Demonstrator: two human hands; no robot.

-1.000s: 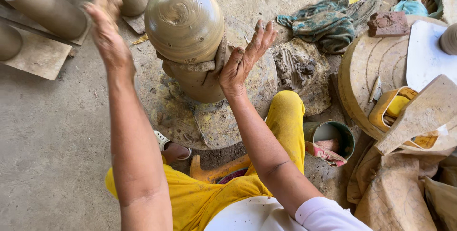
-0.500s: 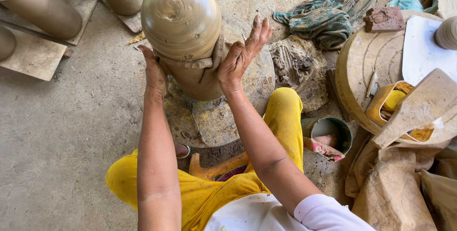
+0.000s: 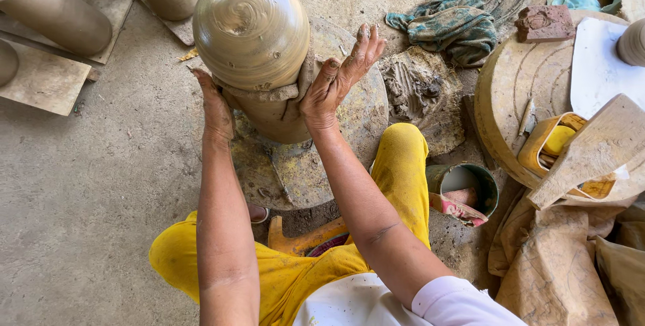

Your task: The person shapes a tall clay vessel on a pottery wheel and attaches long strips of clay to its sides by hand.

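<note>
A tall wet clay pot point(image 3: 252, 30) with a rounded closed top stands on a round stone slab point(image 3: 349, 131) on the floor. A ragged band of fresh clay point(image 3: 269, 94) wraps its middle. My left hand point(image 3: 216, 105) presses flat against the pot's left side at that band. My right hand point(image 3: 336, 80) rests its palm on the right side of the pot, fingers spread and pointing up. Both hands are smeared with clay. My knees in yellow trousers point(image 3: 403, 165) sit on either side of the slab.
Clay cylinders point(image 3: 57, 10) lie on boards at the upper left. A crumpled green cloth point(image 3: 457, 20), a lump of clay point(image 3: 420, 87), a small bucket point(image 3: 467, 188), a round wooden wheel point(image 3: 524, 84) with a brick point(image 3: 544, 23), and a yellow container point(image 3: 554, 141) lie to the right.
My left hand came down from high in the air and now presses on the pot's left side. My right hand has stayed at the pot's right side.
</note>
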